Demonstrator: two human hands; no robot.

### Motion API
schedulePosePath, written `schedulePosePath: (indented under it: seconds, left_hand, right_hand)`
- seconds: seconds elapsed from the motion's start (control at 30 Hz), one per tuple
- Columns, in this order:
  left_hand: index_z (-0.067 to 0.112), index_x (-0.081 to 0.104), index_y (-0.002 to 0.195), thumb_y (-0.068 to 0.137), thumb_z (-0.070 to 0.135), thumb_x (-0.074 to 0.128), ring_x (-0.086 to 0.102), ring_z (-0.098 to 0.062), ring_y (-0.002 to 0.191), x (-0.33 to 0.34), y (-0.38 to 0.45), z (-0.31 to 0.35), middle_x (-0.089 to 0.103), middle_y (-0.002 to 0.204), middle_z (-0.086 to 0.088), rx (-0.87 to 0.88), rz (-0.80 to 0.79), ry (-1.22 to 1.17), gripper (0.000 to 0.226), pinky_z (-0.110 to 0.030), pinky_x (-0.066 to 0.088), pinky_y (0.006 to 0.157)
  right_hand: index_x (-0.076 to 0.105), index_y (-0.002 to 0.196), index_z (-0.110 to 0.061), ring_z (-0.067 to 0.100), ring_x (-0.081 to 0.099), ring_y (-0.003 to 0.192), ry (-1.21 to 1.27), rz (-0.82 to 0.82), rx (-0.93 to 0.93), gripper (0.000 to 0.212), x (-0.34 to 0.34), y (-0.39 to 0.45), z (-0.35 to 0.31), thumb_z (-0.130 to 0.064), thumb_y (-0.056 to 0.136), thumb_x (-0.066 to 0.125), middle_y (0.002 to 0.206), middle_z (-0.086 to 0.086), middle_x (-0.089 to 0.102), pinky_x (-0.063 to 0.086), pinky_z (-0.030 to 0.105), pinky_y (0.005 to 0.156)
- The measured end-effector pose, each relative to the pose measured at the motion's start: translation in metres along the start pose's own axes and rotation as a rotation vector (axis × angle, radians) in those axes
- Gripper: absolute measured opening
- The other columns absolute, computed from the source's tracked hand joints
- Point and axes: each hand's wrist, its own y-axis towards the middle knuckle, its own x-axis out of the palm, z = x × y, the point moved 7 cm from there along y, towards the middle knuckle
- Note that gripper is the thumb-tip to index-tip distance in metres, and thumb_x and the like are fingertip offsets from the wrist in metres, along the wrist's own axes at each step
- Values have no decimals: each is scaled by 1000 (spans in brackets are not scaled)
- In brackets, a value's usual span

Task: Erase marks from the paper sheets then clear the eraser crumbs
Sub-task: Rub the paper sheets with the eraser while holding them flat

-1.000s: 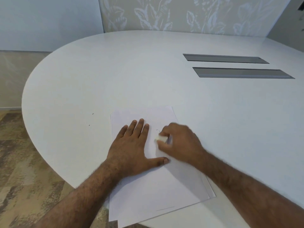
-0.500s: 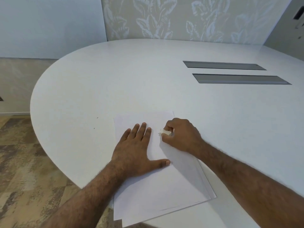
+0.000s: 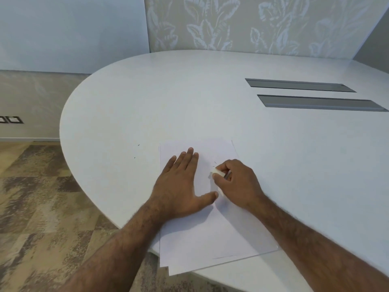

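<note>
Eraser [image 3: 217,172] shifted nearer; right hand [image 3: 237,182] pinches it, left hand [image 3: 183,186] beside.

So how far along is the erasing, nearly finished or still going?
Still mid-job, I'd say. The left hand presses flat on the top paper sheet while the right hand pinches the eraser against it. Faint dark marks remain just beyond the eraser. A few dark specks lie on the table, so clearing crumbs looks still to come. Lower sheets can't be judged.

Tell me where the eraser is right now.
In the head view, the eraser is pinched in the right hand, on the paper sheets, just right of the flat left hand.
</note>
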Motion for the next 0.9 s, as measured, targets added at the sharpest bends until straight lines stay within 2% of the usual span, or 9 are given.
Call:
schedulePosePath:
  seconds: [0.07, 0.27, 0.43, 0.6, 0.73, 0.8, 0.9]
  left_hand:
    - [17, -2, 158, 73, 88, 12, -8, -9, 152, -5, -15, -9, -8, 166, 3, 0, 9, 44, 112, -34, -6, 124]
    - [20, -12, 157, 64, 100, 0, -19, -8, 149, 1, -44, -24, -23, 162, 6, -78, -81, 133, 123, -36, -9, 123]
    - [26, -14, 156, 56, 105, 1, -22, -15, 149, 3, -41, -28, -26, 162, 3, -140, -95, 113, 129, -39, -10, 123]
    - [17, -14, 157, 49, 109, 7, -26, -15, 148, 3, -44, -31, -28, 161, 0, -120, -133, 85, 143, -38, -12, 122]
    - [11, -11, 156, 51, 108, 4, -24, -15, 149, 0, -47, -27, -24, 163, -3, -104, -110, 120, 144, -36, -14, 121]
    - [11, -9, 157, 55, 106, 3, -17, -15, 151, -2, -51, -26, -18, 165, -3, -82, -99, 130, 140, -33, -15, 120]
    - [14, -17, 155, 53, 107, 3, -25, -13, 148, 1, -56, -24, -28, 161, -2, -53, -142, 128, 139, -33, -16, 120]
  right_hand:
    - [59, 85, -28, -2, 55, 75, 21, 52, 9, 12, 0, 2, 4, -38, 84, 66, 88, -15, 60, 35, 7, 61]
    - [59, 86, -27, 6, 55, 78, 16, 133, 13, 11, 2, 9, 2, -35, 84, 65, 89, -14, 58, 36, 19, 69]
    - [61, 86, -29, 8, 59, 84, -43, 59, -1, 13, 4, 8, -10, -40, 81, 66, 93, -11, 62, 45, 25, 75]
    - [68, 94, -27, 2, 54, 77, 4, -245, -255, 21, 26, -23, -46, -39, 76, 69, 91, -12, 61, 46, 27, 72]
    - [70, 99, -22, 13, 59, 90, -41, -166, -191, 23, 16, -13, -44, -34, 80, 70, 99, -6, 64, 48, 36, 84]
    - [69, 98, -21, 14, 59, 90, -37, -166, -172, 21, 15, -9, -45, -32, 80, 70, 99, -5, 63, 48, 37, 85]
    - [68, 96, -20, 14, 58, 87, -44, -198, -228, 21, 19, -17, -52, -33, 79, 70, 96, -5, 62, 49, 38, 82]
